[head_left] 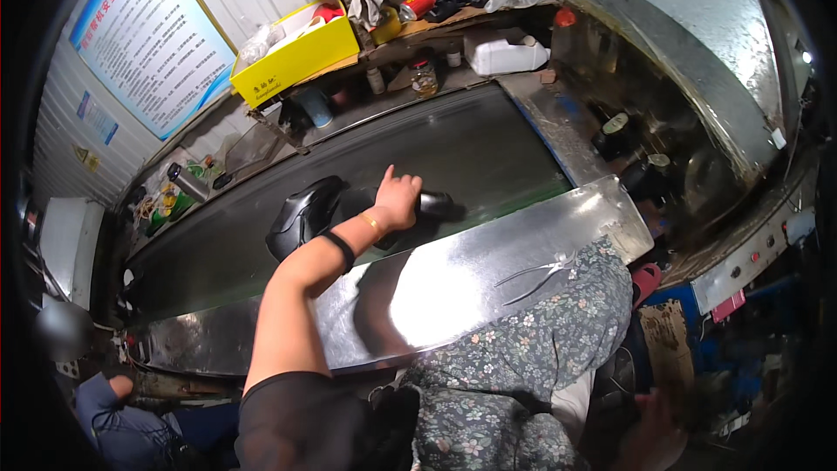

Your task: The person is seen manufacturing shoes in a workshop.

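My left hand (399,198) is over the dark green belt (488,144), its index finger stretched out and the other fingers loosely bent, with no object seen in them. To its left on the belt lies a glossy black leather shoe or boot (305,214). Another black piece (436,205) shows just right of the hand, partly hidden by it. A pair of pliers (536,279) rests with handles apart on the shiny metal ledge (453,296), beside my floral apron (523,349). Low at the right, what seems to be my right hand (654,432) is dark and smeared.
Behind the belt, a shelf holds a yellow box (296,52), a white plastic jug (506,52) and a glass jar (424,78). A steel flask (187,181) stands at far left. Another person in blue (131,423) is at lower left. A machine with a metal hood (689,26) stands at right.
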Available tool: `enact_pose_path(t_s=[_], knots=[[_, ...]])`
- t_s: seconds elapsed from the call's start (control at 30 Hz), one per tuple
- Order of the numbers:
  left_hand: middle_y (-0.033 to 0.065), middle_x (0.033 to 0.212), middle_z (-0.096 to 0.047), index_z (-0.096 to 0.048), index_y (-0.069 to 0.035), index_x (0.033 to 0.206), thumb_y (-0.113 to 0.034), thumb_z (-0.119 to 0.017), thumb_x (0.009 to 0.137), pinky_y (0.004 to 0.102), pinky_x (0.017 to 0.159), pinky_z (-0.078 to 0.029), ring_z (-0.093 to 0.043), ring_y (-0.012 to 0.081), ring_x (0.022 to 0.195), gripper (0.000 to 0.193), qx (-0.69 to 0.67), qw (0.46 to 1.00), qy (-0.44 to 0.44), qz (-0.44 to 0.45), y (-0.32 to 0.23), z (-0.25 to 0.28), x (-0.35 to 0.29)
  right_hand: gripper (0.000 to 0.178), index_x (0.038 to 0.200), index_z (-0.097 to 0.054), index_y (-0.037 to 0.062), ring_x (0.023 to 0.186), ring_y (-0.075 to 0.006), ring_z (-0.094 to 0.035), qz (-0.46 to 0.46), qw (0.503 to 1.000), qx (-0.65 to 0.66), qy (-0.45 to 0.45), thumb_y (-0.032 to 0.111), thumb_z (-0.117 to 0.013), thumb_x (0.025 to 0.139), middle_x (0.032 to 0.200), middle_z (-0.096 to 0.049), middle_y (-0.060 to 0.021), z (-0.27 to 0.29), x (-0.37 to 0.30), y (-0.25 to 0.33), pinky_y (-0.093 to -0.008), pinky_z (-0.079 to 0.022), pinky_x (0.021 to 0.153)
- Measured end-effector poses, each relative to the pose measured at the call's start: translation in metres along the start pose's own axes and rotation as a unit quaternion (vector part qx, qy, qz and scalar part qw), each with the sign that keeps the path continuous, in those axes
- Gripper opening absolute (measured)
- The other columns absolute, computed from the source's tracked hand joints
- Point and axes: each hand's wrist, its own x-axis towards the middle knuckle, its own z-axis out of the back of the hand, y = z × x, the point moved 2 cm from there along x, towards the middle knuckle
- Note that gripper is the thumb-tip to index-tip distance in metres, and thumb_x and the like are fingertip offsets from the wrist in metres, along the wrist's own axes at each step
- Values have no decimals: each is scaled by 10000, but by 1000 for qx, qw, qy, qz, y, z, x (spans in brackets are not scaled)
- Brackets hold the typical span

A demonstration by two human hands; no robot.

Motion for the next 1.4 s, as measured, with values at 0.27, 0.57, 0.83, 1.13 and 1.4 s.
enact_pose_path(t_s=[0.27,0.57,0.83,1.13,1.4], knots=[[47,1187,-646,-601,-258,1183,-176,-616,828,550,1046,-394,-604,189,1209,364,-25,828,-277,-487,-137,160,-121,636,1581,-222,110,1159,-271,-620,-10,806,550,217,354,-484,1056,1513,-409,-223,-63,128,112,-357,-517,944],[131,1592,-346,-411,-98,1507,-361,-634,898,528,1198,-209,-290,316,1490,699,-176,846,-249,-437,-235,179,-123,387,1253,-638,16,1160,-220,-641,92,951,289,-55,-45,-600,873,1242,-681,-136,-22,72,147,-327,-484,985],[225,1616,-222,-229,-2,1556,-344,-853,758,474,1204,-225,-203,382,1505,1069,-545,753,-49,-367,-298,166,-131,382,1110,-704,66,809,-289,-717,278,948,136,-73,172,-811,759,965,-742,-99,9,66,159,-371,-556,677],[76,983,-684,-649,-8,1062,-344,-490,1053,275,855,-510,-643,157,899,373,-871,420,211,-142,-335,120,-86,355,1059,-721,68,776,-285,-714,285,950,110,-59,245,-819,768,951,-738,-105,11,60,159,-368,-552,659],[188,1329,-562,-540,-37,1304,-314,-745,828,509,1170,-281,-454,408,1343,588,-541,740,-130,-379,-313,158,-121,657,1497,-316,-64,1351,-203,-434,10,800,591,104,233,-624,999,1506,-421,-145,-45,11,142,-351,-354,1111]])
